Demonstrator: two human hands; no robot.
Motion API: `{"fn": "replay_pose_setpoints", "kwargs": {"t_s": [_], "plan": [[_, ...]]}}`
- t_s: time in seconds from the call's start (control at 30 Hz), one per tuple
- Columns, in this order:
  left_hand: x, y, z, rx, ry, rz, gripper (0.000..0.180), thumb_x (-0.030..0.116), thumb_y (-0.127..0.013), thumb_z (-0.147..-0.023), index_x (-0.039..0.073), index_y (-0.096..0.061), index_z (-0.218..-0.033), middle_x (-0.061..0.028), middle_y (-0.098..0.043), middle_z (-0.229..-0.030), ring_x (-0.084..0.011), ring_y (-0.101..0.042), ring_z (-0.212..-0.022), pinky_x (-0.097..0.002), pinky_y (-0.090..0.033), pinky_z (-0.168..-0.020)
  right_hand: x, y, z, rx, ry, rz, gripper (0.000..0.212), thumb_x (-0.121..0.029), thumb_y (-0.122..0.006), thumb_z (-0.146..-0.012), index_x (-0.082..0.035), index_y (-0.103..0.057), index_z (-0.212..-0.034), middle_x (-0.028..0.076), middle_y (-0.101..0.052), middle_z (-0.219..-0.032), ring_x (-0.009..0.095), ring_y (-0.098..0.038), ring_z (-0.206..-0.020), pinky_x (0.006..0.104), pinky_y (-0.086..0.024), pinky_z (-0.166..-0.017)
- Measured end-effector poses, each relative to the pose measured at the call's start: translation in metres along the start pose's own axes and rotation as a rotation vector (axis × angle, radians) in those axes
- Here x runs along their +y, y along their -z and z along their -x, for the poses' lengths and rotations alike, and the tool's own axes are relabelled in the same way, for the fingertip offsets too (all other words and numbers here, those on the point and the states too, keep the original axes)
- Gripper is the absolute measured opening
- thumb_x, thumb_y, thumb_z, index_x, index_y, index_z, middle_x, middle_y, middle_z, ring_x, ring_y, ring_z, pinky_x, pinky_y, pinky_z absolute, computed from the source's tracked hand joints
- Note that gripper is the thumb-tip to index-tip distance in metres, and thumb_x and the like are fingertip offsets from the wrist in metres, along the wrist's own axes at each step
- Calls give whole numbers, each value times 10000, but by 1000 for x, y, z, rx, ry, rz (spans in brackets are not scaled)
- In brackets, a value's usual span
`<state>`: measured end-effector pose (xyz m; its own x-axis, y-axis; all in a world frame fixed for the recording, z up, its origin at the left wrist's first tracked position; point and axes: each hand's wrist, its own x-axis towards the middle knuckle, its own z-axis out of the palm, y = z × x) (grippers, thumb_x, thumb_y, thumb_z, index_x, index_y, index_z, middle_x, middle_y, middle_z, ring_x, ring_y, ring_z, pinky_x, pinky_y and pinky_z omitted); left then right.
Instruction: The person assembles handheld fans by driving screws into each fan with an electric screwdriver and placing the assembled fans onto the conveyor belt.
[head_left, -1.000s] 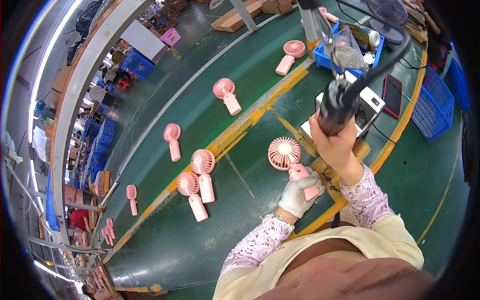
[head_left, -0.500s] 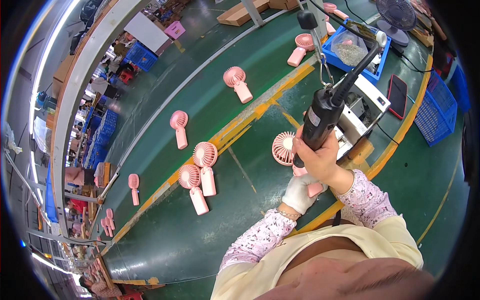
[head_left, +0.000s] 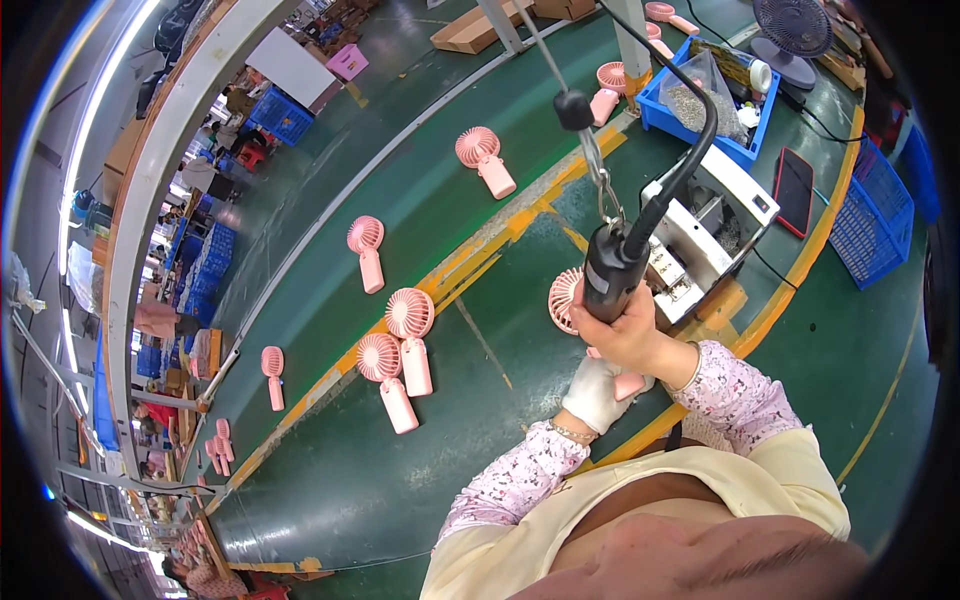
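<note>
While our right hand (head_left: pixel 627 332) wraps its grip around a black electric screwdriver (head_left: pixel 610 274), our white-gloved left hand (head_left: pixel 593 395) has its grip pressed about the handle of a pink handheld fan (head_left: pixel 564 300). That fan is at the near side of the green bench (head_left: pixel 480 450), its round head showing just left of the screwdriver and the end of its handle at our left hand; our right hand hides its middle, and the tool's lower end too. The screwdriver hangs from a metal chain (head_left: pixel 605 190), with a black cable (head_left: pixel 713 120) rising from its top.

Just beyond our right hand we have a white device (head_left: pixel 740 190), and near it a dark phone (head_left: pixel 794 193) with a red rim and a blue tray (head_left: pixel 652 114) holding a clear bag (head_left: pixel 692 108) of small grey pieces. To our left, two pink fans (head_left: pixel 409 314) lie just beside each other, heads by the yellow strip (head_left: pixel 512 230). Across it, further pink fans (head_left: pixel 478 147) rest spaced along the green belt (head_left: pixel 320 318).
</note>
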<state>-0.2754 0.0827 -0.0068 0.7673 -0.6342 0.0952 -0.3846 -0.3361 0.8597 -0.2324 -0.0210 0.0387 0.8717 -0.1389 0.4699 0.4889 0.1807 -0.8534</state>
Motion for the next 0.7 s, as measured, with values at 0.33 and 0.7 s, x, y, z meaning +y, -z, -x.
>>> {"fn": "replay_pose_setpoints", "kwargs": {"t_s": [0.33,0.7], "plan": [[-39,76,-89,70,421,868,335,212,-626,-795,55,-470,-1047,-44,-546,-880,-142,-592,-741,-280,-495,-599,-15,34,-15,-14,167,-15,551,118,-527,-775,-13,-313,-1265,88,-543,-795,135,-546,-639,258,-452,-559],[-111,165,-247,354,397,-837,306,306,-589,-759,160,-624,-1026,-189,-467,-1163,-415,-483,-1068,-457,-386,-945,-24,15,-13,-139,86,241,625,-68,-757,-681,38,-443,-1211,75,-637,-858,107,-608,-715,249,-487,-666]]}}
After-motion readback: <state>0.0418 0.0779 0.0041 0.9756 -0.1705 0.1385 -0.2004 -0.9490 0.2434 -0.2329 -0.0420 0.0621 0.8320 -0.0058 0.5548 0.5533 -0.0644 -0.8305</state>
